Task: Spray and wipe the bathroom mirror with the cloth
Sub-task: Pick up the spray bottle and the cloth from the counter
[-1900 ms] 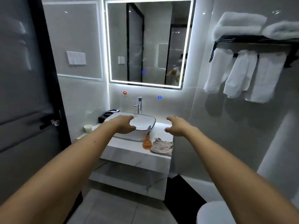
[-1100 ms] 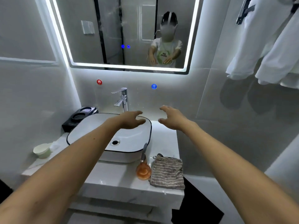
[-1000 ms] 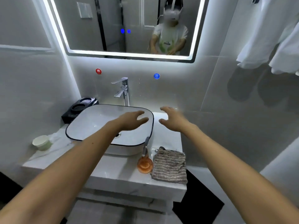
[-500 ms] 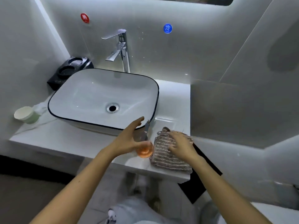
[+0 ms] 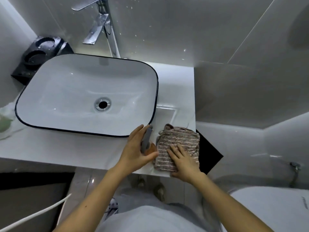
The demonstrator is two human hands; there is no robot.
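Note:
The mirror is out of view above. A small orange spray bottle [image 5: 151,149] with a grey nozzle stands on the white counter [image 5: 66,148] just right of the basin's front corner. My left hand [image 5: 135,154] is wrapped around it. Right beside it lies a folded brown-and-white striped cloth [image 5: 182,138] at the counter's front right corner. My right hand [image 5: 184,163] lies on the cloth's near part, fingers spread on top and thumb at its near edge.
A white basin with a black rim [image 5: 156,91] fills the counter's middle, with a chrome faucet [image 5: 107,30] behind it. A black holder [image 5: 40,52] stands at the back left and a pale cup [image 5: 4,123] at the left edge. A white toilet [image 5: 267,206] is at the lower right.
My view dropped from the mirror to the counter. Both hands came down from above the basin; the left closed around the spray bottle and the right settled onto the cloth.

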